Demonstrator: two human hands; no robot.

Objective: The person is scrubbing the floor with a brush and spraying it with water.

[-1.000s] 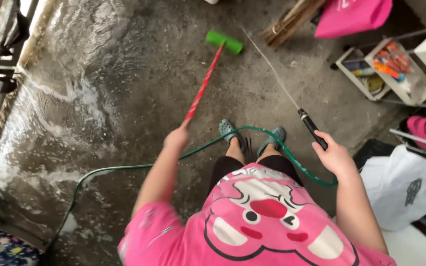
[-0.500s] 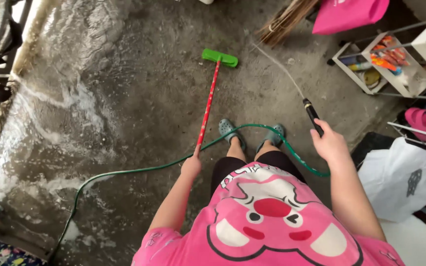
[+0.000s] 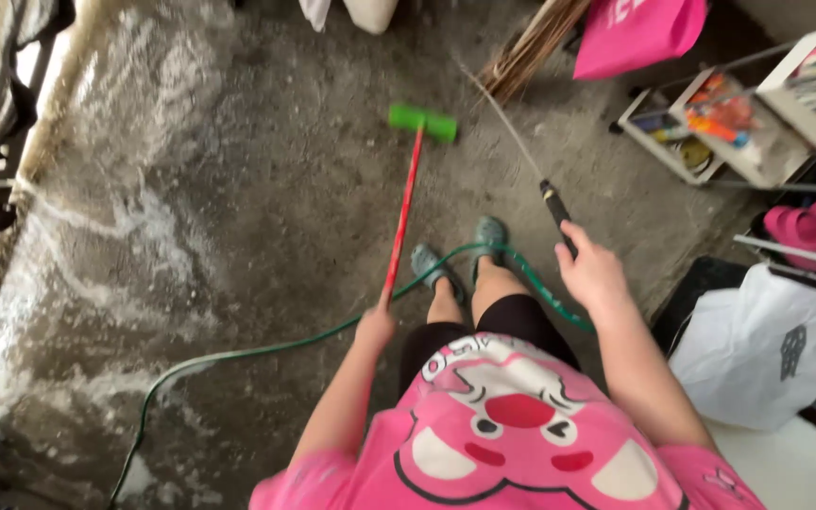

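Green hose (image 3: 238, 354) runs off bottom edge — shelf items (image 3: 710, 118) blurred

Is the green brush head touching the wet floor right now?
Cannot tell. The head view looks straight down on the brush head over the floor, hiding any gap beneath it.

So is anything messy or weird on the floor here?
Yes. The concrete floor is wet, with white foam streaks toward the left side. A green hose snakes across it and loops right by the person's feet. The brush and the water jet both meet the floor near some dry sticks.
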